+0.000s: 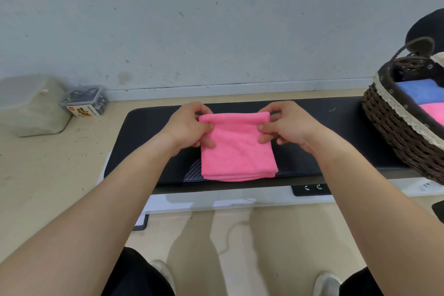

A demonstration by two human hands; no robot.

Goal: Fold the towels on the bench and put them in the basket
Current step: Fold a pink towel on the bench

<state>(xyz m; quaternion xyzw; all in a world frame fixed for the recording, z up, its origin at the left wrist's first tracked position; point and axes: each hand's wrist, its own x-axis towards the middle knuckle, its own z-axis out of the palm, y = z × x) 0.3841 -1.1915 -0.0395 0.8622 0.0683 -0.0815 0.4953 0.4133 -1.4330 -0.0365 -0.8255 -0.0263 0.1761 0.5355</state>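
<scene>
A pink towel, folded into a small rectangle, hangs over the middle of the black bench. My left hand pinches its top left corner and my right hand pinches its top right corner. The lower edge of the towel shows several stacked layers near the bench's front edge. At the right end of the bench stands a dark wicker basket with a lace trim, holding a folded blue towel and a folded pink towel.
On the floor at left sit a grey plastic container and a small clear box with a label. A wall rises behind the bench. My legs and shoes show at the bottom. A black control panel is under the bench's front edge.
</scene>
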